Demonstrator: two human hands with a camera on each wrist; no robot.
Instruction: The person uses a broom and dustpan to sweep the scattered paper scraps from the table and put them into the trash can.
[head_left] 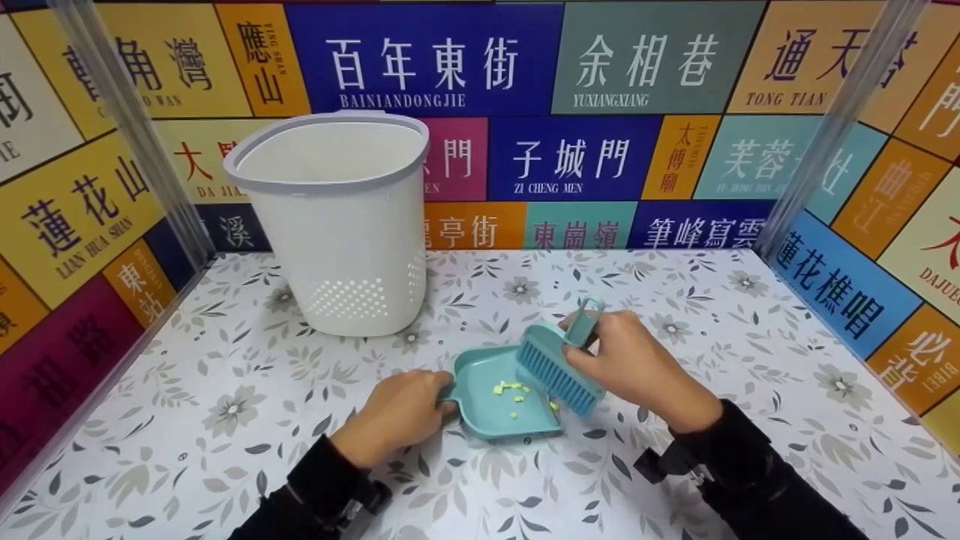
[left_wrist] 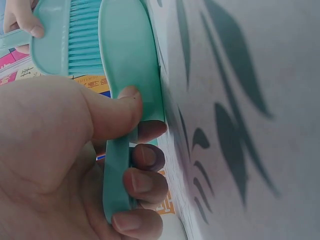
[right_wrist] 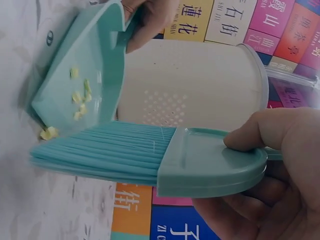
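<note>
A teal dustpan lies on the patterned tabletop, its open edge facing right. My left hand grips its handle, fingers curled round it in the left wrist view. Small yellow bits are scattered inside the pan, with one bit at its front lip. My right hand holds a teal hand brush by its head and handle, the thumb on the flat of the head. The brush is tilted at the pan's open side, and its blue bristles reach down close to the lip.
A tall white bin with a grey rim stands behind the dustpan to the left. Panels of colourful street signs wall in the back and both sides. White cloth with grey leaves and flowers covers the table.
</note>
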